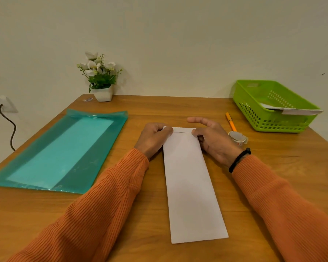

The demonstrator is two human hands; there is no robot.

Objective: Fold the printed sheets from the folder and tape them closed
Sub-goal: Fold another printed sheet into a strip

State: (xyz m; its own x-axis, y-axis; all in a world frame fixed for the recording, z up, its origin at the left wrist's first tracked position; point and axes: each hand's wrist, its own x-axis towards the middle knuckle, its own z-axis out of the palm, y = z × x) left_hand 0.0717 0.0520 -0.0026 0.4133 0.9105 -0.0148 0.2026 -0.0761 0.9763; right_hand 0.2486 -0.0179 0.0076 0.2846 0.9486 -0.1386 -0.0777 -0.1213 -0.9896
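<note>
A white sheet, folded into a long narrow strip, lies on the wooden table in front of me. A small flap at its far end is turned over. My left hand pinches the flap's left corner with curled fingers. My right hand pinches the right corner with thumb and a finger, while its index finger sticks out straight. A roll of clear tape lies just right of my right hand. The teal plastic folder with paper inside lies flat on the left.
A green plastic basket with folded papers stands at the back right. An orange pen lies between it and my right hand. A small white pot of artificial flowers stands at the back edge near the wall.
</note>
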